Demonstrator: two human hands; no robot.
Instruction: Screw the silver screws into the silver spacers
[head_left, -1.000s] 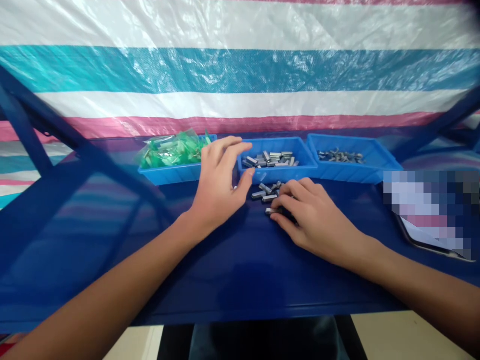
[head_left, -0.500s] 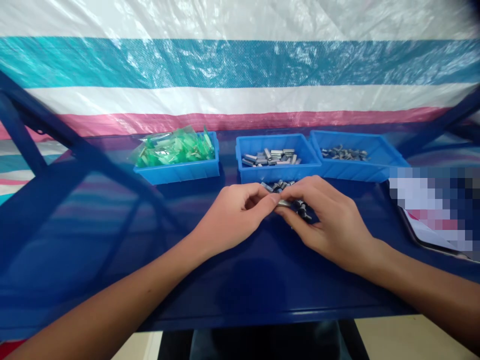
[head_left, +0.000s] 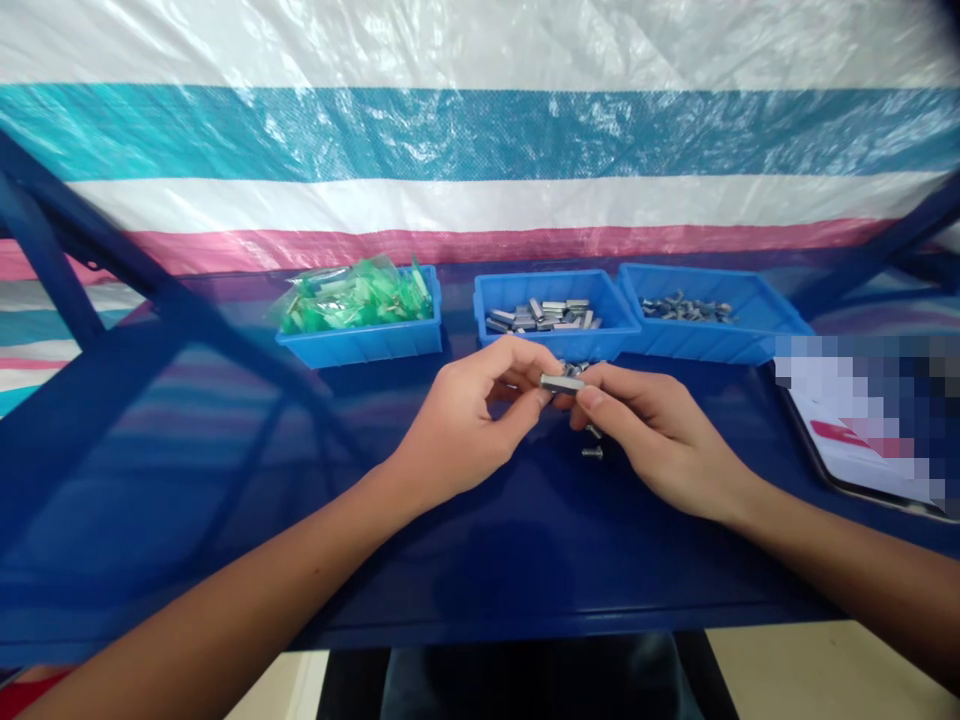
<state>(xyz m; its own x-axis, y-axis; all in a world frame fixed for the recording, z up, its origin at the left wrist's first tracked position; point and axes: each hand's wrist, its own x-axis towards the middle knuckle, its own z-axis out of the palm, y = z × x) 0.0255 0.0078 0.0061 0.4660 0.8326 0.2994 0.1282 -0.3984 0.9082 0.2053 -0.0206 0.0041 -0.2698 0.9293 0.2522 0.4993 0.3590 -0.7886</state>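
Note:
My left hand [head_left: 469, 420] and my right hand [head_left: 651, 430] meet over the blue table [head_left: 480, 540], both pinching a small grey metal piece [head_left: 561, 383] between thumbs and fingers. The piece is lifted a little above the tabletop. Below the hands lie a small screw [head_left: 592, 453] and a few loose metal pieces [head_left: 576, 368], partly hidden by my fingers. Right behind the hands stands the middle blue bin [head_left: 551, 343] with several grey metal pieces.
A left blue bin [head_left: 360, 342] holds green plastic bags. A right blue bin [head_left: 709, 340] holds several small metal parts. A blurred-out flat object with a paper [head_left: 862, 440] lies at the right. A striped tarp hangs behind; blue frame bars cross at left.
My left hand came from the middle bin to meet my right hand. Both now hold one metal piece, raised slightly off the table; a screw shows on the table below.

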